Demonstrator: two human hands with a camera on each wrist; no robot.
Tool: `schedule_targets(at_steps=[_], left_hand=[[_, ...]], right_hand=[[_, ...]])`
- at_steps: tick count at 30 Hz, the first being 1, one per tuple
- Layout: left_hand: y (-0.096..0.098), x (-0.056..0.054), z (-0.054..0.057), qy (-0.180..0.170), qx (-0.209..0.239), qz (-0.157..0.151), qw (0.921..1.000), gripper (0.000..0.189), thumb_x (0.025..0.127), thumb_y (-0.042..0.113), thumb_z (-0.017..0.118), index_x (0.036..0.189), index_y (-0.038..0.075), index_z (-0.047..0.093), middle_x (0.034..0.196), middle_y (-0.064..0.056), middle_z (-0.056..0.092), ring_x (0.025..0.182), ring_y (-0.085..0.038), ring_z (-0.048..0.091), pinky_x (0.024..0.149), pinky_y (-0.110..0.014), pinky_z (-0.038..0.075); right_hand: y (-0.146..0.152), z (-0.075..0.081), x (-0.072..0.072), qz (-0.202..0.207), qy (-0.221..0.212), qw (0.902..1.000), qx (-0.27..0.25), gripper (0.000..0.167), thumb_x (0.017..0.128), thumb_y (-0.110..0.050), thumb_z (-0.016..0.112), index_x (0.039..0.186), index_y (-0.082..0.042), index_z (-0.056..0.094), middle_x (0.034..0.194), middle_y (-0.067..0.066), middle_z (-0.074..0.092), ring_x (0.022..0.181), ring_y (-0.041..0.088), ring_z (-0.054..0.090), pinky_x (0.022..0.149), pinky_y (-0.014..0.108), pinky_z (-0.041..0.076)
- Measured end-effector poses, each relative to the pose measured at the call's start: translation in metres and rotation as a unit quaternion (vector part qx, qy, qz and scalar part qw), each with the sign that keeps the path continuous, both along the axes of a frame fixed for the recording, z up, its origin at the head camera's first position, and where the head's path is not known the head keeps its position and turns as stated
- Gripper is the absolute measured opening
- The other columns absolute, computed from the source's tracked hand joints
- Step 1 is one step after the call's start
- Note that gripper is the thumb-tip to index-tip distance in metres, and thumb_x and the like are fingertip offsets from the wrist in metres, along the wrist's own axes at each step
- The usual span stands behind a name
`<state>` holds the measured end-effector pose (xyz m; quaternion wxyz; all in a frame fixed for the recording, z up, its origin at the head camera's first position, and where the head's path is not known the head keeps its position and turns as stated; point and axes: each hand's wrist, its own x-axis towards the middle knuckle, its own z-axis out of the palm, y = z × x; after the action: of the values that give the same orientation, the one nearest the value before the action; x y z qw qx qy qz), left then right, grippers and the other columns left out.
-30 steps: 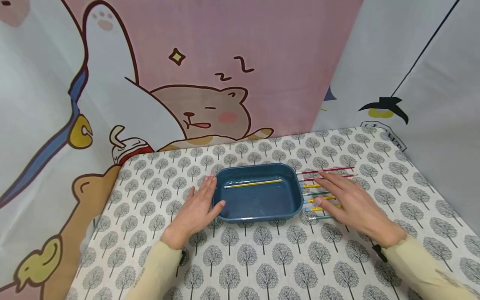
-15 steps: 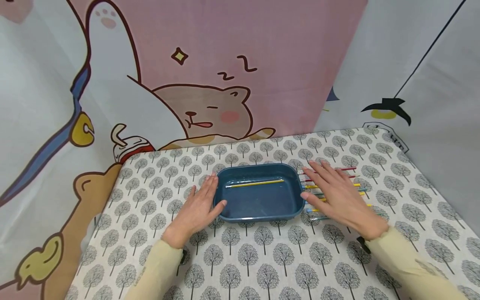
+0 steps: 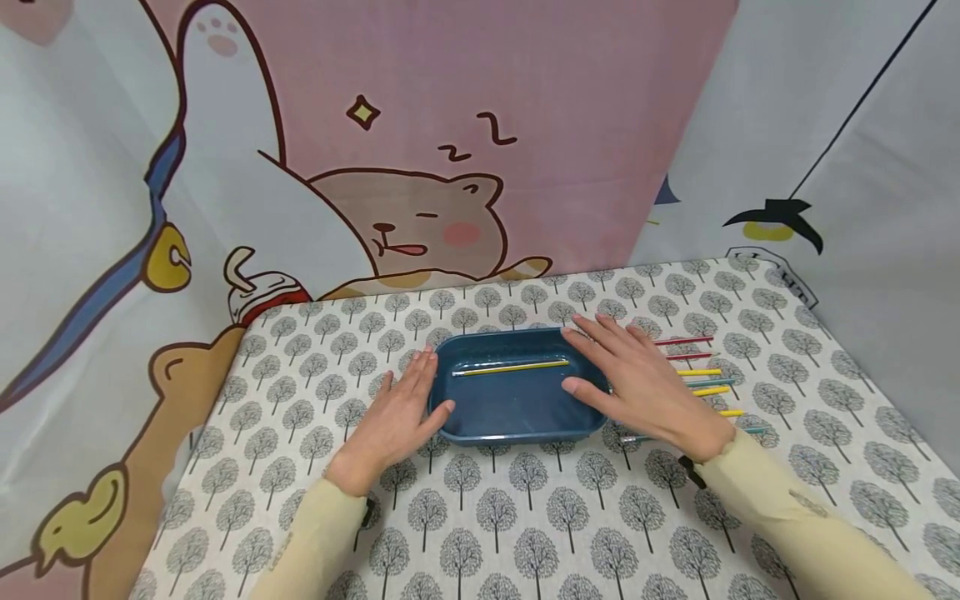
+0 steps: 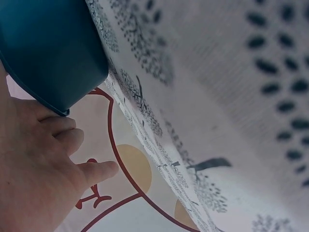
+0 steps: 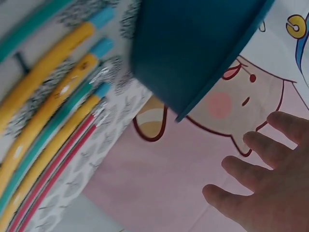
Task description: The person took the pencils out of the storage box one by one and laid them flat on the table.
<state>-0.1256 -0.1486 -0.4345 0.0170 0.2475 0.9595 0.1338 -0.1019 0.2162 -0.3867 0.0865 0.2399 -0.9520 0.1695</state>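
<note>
A dark blue rectangular tray (image 3: 510, 412) lies on the cloth, with one yellow pencil (image 3: 510, 368) inside near its far wall. My left hand (image 3: 393, 421) rests against the tray's left end, fingers extended and thumb over the rim. The left wrist view shows that hand (image 4: 43, 164) beside the tray's outer wall (image 4: 53, 53). My right hand (image 3: 641, 383) is over the tray's right end, fingers spread and holding nothing. In the right wrist view this hand (image 5: 270, 188) appears apart from the tray (image 5: 188, 58). It partly hides the row of pencils in the head view.
Several red, yellow and green pencils (image 5: 48, 116) lie side by side right of the tray, some with blue ends. A tree-print cloth (image 3: 495, 508) covers the table. Cartoon-print curtains (image 3: 585, 125) hang behind and at the sides.
My right hand has moved left from above the pencils to the tray's right end. My left hand stays at the left rim. The tray and the pencil inside keep their place.
</note>
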Motion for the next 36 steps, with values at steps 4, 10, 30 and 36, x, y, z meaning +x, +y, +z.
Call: schedule_targets(at_steps=[4, 10, 30, 36], left_hand=[[0.0, 0.0, 0.0, -0.002, -0.004, 0.0, 1.0, 0.079, 0.108, 0.053, 0.043, 0.164, 0.002, 0.017, 0.172, -0.013, 0.011, 0.157, -0.033, 0.018, 0.122, -0.064, 0.022], [0.0, 0.001, 0.001, -0.001, -0.003, 0.002, 1.0, 0.079, 0.108, 0.052, 0.043, 0.164, 0.002, 0.017, 0.172, -0.014, 0.014, 0.157, -0.033, 0.018, 0.121, -0.065, 0.022], [0.0, 0.0, 0.001, -0.005, 0.009, 0.003, 0.9999, 0.082, 0.107, 0.056, 0.041, 0.164, 0.001, 0.02, 0.172, -0.014, 0.017, 0.157, -0.032, 0.019, 0.122, -0.065, 0.021], [0.001, 0.0, 0.001, -0.006, 0.01, 0.003, 0.9999, 0.08, 0.108, 0.053, 0.044, 0.164, 0.002, 0.02, 0.172, -0.014, 0.017, 0.157, -0.032, 0.019, 0.121, -0.065, 0.021]], right_hand=[[-0.012, 0.005, -0.005, 0.017, -0.003, 0.9998, 0.006, 0.072, 0.101, -0.06, 0.056, 0.161, -0.022, 0.041, 0.169, 0.004, 0.031, 0.154, 0.036, 0.027, 0.121, 0.065, 0.023], [-0.027, 0.011, -0.013, 0.047, 0.002, 0.9987, 0.019, 0.073, 0.102, -0.063, 0.051, 0.161, -0.022, 0.042, 0.168, 0.006, 0.033, 0.154, 0.033, 0.028, 0.121, 0.062, 0.025], [-0.08, 0.03, -0.04, 0.136, -0.03, 0.9902, 0.008, 0.07, 0.102, -0.066, 0.047, 0.156, -0.022, 0.05, 0.157, 0.006, 0.05, 0.147, 0.029, 0.042, 0.117, 0.06, 0.035], [-0.092, 0.026, -0.048, 0.146, -0.057, 0.9876, 0.009, 0.068, 0.103, -0.064, 0.048, 0.156, -0.021, 0.05, 0.156, 0.007, 0.051, 0.145, 0.028, 0.045, 0.118, 0.056, 0.036]])
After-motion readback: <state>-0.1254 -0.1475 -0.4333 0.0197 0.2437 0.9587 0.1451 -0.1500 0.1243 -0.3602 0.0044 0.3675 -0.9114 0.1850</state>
